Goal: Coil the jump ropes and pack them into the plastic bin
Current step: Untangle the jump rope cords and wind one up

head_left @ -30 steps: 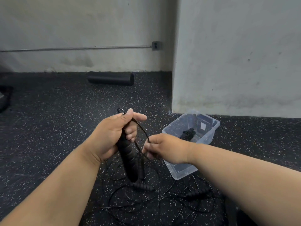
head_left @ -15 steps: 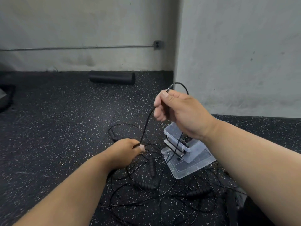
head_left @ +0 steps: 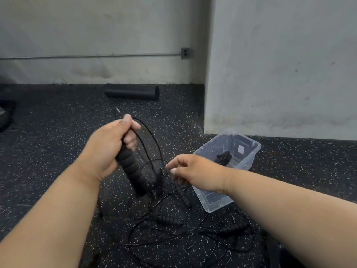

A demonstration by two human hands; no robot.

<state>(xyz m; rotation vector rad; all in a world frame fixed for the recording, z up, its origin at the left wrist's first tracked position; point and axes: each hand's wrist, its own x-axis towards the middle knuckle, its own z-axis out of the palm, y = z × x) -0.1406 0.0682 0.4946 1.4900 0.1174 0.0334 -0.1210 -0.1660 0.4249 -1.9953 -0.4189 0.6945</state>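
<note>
My left hand (head_left: 108, 149) grips a black ribbed jump rope handle (head_left: 133, 171) upright, with thin black cord loops (head_left: 148, 140) arching from the top of the fist. My right hand (head_left: 195, 171) is just right of it, fingers curled and pinching the thin cord near the handle's lower end. A clear plastic bin (head_left: 243, 163) stands tilted on the floor behind my right hand, with a coiled black rope (head_left: 224, 157) inside. More black ropes with ribbed handles (head_left: 170, 221) lie tangled on the floor below my hands.
The floor is dark speckled rubber (head_left: 48, 151). A black foam roller (head_left: 131, 92) lies by the back wall. A grey wall corner (head_left: 208, 84) juts out just behind the bin. A dark object (head_left: 5, 117) sits at the far left edge.
My left hand rose from the floor and now holds the handle upright. My right hand came down from above the bin to the cord beside the handle.
</note>
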